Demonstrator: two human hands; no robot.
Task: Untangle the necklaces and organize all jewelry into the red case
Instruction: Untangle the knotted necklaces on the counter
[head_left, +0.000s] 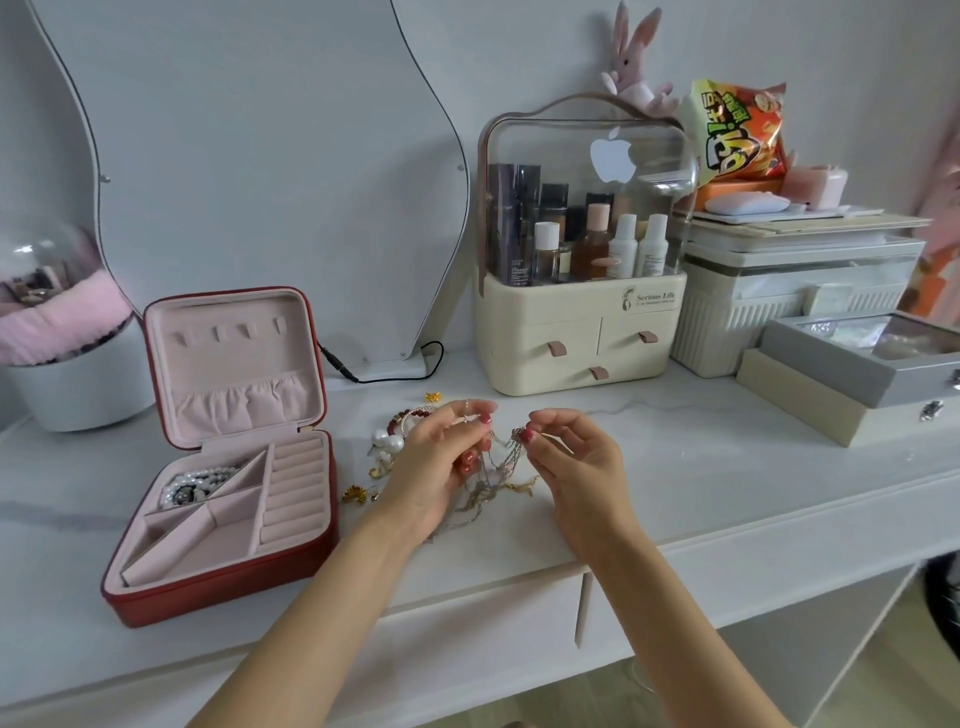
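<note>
Necklaces (488, 478) pinched by both hands' fingers (480, 415); red case (223, 519) holds pearls (200, 480).

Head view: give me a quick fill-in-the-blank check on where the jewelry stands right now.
1. Both hands, left hand and right hand, pinch the tangled ____ above the table.
2. The red case lies with its lid ____.
3. The pearl strand lies inside the ____.
4. The red bead bracelet lies on the ____.

Missing words: necklaces; open; case; table
</note>
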